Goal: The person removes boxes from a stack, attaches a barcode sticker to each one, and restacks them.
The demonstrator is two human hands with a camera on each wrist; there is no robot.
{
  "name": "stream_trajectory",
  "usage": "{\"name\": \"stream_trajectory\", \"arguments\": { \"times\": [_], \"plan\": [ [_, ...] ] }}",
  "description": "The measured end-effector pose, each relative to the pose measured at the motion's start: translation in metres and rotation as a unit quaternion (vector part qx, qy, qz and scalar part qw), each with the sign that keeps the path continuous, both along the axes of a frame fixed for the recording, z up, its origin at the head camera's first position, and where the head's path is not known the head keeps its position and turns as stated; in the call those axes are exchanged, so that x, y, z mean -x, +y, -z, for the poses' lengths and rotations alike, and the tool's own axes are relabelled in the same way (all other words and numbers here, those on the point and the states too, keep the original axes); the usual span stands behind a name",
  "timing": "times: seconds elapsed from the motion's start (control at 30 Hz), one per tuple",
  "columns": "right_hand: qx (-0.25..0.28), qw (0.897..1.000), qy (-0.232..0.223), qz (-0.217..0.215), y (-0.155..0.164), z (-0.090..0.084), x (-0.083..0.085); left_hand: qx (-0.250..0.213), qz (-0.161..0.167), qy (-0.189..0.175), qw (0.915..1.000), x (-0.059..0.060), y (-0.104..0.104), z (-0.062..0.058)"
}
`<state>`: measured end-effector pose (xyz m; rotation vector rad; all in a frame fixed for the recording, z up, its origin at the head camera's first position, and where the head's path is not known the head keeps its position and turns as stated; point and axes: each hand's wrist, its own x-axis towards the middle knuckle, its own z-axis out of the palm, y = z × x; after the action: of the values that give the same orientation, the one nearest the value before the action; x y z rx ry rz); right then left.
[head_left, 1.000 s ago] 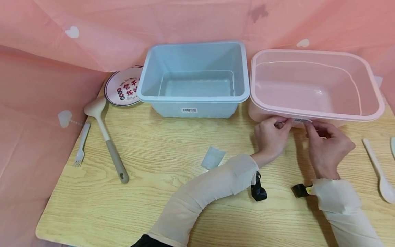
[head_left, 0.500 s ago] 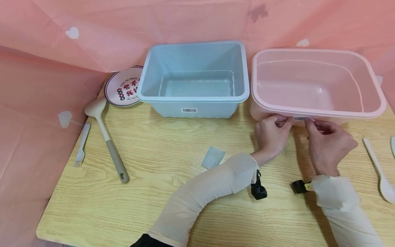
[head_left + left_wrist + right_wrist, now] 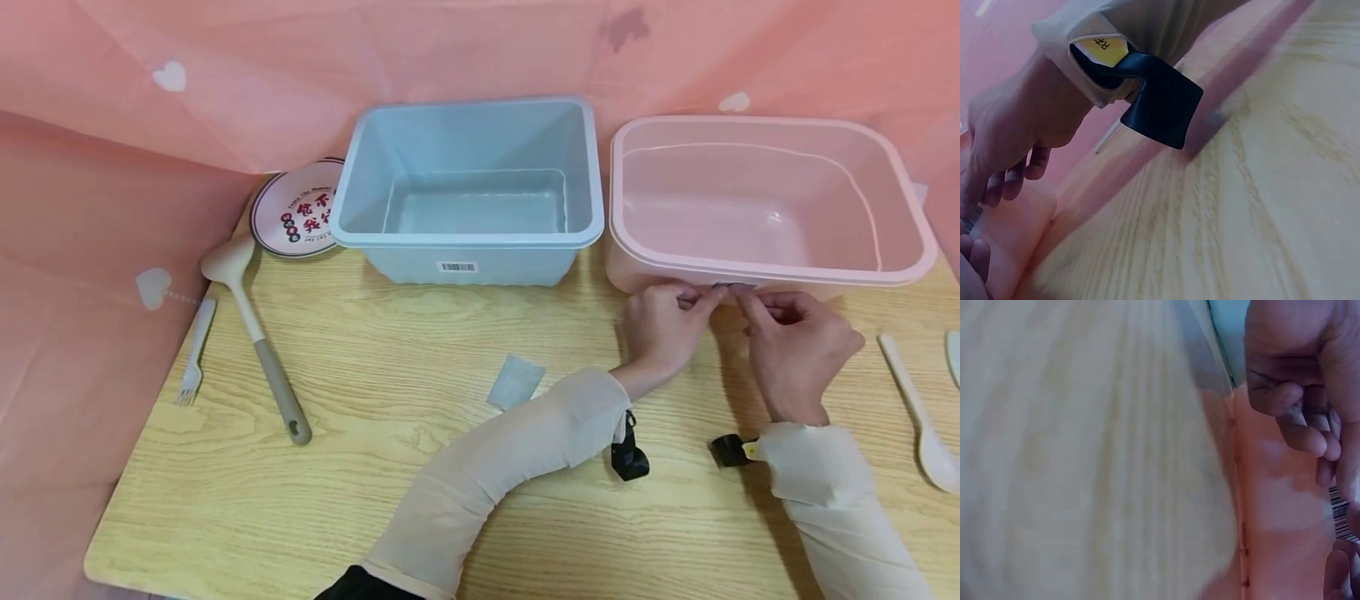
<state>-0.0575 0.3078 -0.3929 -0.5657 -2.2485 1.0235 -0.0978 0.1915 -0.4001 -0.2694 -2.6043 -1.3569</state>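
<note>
Both hands meet at the front wall of a pink plastic bin (image 3: 780, 272), just under its rim. A small barcode sticker (image 3: 1339, 514) lies there, mostly covered by fingertips. My left hand (image 3: 663, 332) pinches the sticker's left end between thumb and curled index finger. From the other side my right hand (image 3: 797, 358) pinches its right end, the thumb close to the left one. In the left wrist view, the right hand's other fingers (image 3: 1015, 181) hang loosely bent beside the pink wall.
A blue bin (image 3: 465, 241) with its own barcode label (image 3: 457, 267) stands left of the pink one. Farther left are a plate (image 3: 296, 208), a ladle (image 3: 258, 342) and a fork (image 3: 197, 350). A grey scrap (image 3: 516, 382) lies mid-table; a spoon (image 3: 918, 417) lies right.
The thumbs have come closer together over the sticker, hiding more of it, and its lifted white right end no longer shows. The pink bin shifted slightly.
</note>
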Motion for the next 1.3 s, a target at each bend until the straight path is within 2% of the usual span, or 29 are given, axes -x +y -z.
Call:
{"name": "stream_trajectory", "arguments": {
  "times": [0.17, 0.33, 0.43, 0.67, 0.73, 0.93, 1.1, 1.3],
  "plan": [
    [-0.014, 1.000, -0.013, 0.012, 0.006, -0.002, -0.001, -0.014, -0.014, -0.003, 0.9998, 0.003, 0.000, 0.000],
    [-0.012, 0.999, -0.030, 0.013, 0.010, 0.001, -0.002, 0.015, -0.029, -0.029, 0.9991, 0.003, -0.001, 0.001],
    [-0.013, 1.000, -0.021, 0.007, 0.008, 0.002, 0.000, 0.025, -0.028, -0.039, 0.9985, 0.003, 0.000, 0.000],
    [-0.018, 0.999, -0.021, 0.016, 0.008, 0.000, 0.001, 0.000, -0.014, -0.019, 0.9997, 0.003, 0.005, -0.002],
    [-0.011, 0.999, -0.027, 0.020, 0.010, 0.001, 0.001, -0.004, -0.012, -0.027, 0.9995, 0.004, 0.004, -0.002],
    [-0.012, 0.999, -0.028, 0.009, 0.009, 0.005, 0.001, 0.026, -0.017, -0.054, 0.9981, 0.004, 0.003, 0.001],
    [-0.033, 0.999, -0.018, -0.004, 0.001, 0.003, 0.005, 0.034, -0.019, -0.052, 0.9979, 0.005, 0.004, 0.000],
    [-0.027, 1.000, -0.011, 0.006, 0.003, -0.001, 0.003, 0.019, -0.031, -0.043, 0.9984, 0.007, 0.005, -0.001]
  ]
}}
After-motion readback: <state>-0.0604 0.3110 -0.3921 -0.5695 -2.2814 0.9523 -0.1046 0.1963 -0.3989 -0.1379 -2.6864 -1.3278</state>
